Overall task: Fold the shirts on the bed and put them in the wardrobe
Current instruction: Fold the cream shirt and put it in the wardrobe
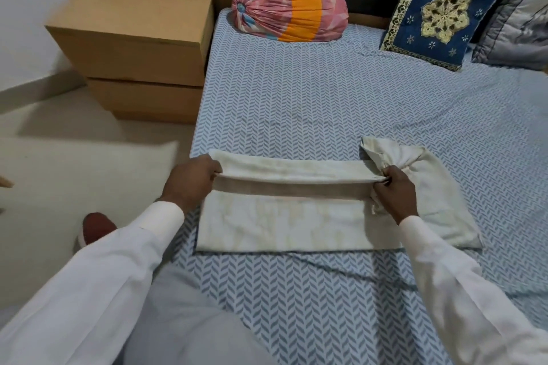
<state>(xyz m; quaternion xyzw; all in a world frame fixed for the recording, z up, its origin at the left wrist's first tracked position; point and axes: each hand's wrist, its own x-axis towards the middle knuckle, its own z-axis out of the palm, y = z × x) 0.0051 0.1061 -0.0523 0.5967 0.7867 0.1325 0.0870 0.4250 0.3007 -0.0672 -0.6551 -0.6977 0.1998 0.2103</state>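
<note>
The bed (326,98), in its blue herringbone sheet, is stretching away far beyond both grips. Out past the left-hand grip, two stacked cardboard boxes (133,32) are sitting on the floor against the bedside. The cream shirt (281,225) is lying flat on the sheet near the bed's edge. Its folded-over upper edge is being held up taut between the two grips, with a bunched part poking out just beyond the right-hand one. Well beyond, by the headboard, a pink-and-orange bolster (287,7), a blue embroidered cushion (441,9) and a grey pillow (522,24) are resting. The left hand (192,181) is gripping the fold's left end, fingers curled round the cloth. The right hand (394,190) is pinching the other end.
</note>
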